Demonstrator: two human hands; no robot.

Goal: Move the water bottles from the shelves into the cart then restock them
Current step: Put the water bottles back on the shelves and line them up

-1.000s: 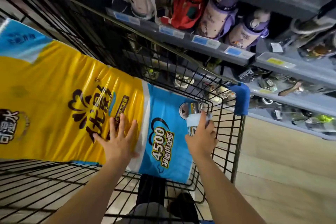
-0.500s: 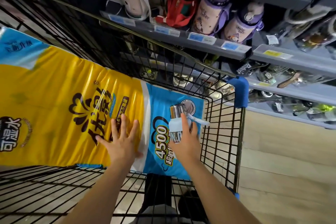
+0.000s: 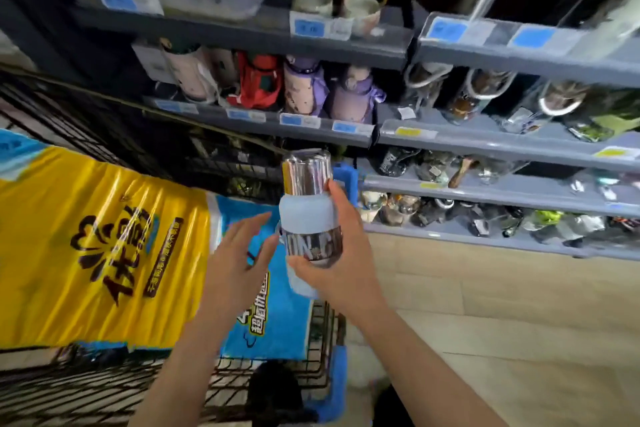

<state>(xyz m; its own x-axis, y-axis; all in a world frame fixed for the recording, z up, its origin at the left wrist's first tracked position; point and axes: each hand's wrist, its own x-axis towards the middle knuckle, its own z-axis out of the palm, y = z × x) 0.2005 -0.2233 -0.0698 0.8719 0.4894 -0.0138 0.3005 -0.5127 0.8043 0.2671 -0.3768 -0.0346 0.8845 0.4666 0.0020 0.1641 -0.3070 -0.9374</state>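
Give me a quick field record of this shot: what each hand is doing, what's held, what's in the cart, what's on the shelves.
right hand: grips clear glass bottle with white sleeve, raised above cart
left hand: open, fingers spread beside bottle, not touching
cart: black wire, holds yellow and blue plastic pack
shelves: grey, stocked with bottles and cups

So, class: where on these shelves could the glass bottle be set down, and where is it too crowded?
Right hand holds the glass bottle. Free patch: the grey shelf between the purple bottle and the loop-handled glass bottles. Crowded: the row left of that gap, and the lower shelves.
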